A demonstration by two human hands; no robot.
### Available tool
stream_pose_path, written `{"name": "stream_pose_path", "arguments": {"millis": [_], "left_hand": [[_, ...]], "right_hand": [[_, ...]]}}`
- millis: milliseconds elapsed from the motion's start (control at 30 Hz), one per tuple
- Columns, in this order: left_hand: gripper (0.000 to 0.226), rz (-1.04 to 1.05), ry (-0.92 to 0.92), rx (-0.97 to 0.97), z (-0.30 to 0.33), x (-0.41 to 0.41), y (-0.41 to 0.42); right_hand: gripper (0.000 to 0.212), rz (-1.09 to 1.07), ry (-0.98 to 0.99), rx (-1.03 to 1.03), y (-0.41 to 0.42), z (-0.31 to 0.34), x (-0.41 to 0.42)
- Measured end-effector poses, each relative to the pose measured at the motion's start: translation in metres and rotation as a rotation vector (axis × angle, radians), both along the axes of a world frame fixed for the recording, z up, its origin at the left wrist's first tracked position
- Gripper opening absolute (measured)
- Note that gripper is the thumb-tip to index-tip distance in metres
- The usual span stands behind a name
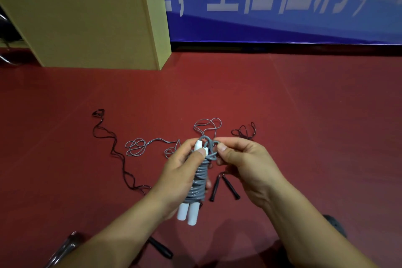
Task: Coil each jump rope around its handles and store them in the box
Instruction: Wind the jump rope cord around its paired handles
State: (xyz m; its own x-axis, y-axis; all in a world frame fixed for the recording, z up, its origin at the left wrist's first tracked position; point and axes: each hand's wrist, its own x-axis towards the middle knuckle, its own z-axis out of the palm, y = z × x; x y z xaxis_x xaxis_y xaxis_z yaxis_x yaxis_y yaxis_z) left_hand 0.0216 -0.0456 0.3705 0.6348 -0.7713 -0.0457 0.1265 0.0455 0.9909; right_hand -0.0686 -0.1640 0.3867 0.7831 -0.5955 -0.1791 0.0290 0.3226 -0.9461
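Head view: a grey jump rope [199, 180], coiled around its two white handles [188, 213], is gripped by the left hand [180, 172] above the red floor [304, 115]. Its looped end is pinched by the right hand [239, 159]. Black handles [226, 187] lie below, and the box [87, 24] is seen well apart.

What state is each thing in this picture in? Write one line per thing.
Grey jump rope with white handles: mostly coiled around its handles, held up.
Left hand: grips the coiled bundle.
Right hand: pinches the rope's loose end loops.
Thin grey rope: loose on the red floor.
Black-handled rope: uncoiled, on the floor.
Tan wooden box: standing on the floor.
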Motion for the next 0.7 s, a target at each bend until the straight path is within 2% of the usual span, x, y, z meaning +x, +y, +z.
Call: {"name": "stream_pose_path", "arguments": {"millis": [200,400,500,567,633,700], "left_hand": [[0.017,-0.062,0.053,-0.015,0.005,-0.002,0.003],[0.017,-0.089,0.021,0.008,0.004,-0.004,0.003],[0.017,-0.119,0.008,0.027,0.004,-0.003,0.004],[0.014,-0.138,0.003,0.041,0.004,-0.002,0.005],[0.028,-0.152,-0.009,0.066,0.003,-0.001,0.005],[0.032,-0.162,-0.032,0.085,0.003,-0.001,0.005]], "right_hand": [[0.006,0.104,0.093,0.091,-0.005,-0.002,-0.002],[0.036,0.152,0.062,0.086,-0.005,-0.001,-0.004],[0.023,0.188,0.066,0.054,-0.007,-0.002,-0.005],[0.023,0.219,0.070,0.047,-0.009,-0.003,-0.006],[0.025,0.243,0.084,0.045,-0.011,-0.005,-0.008],[0.031,0.256,0.096,0.054,-0.013,-0.007,-0.009]]}}
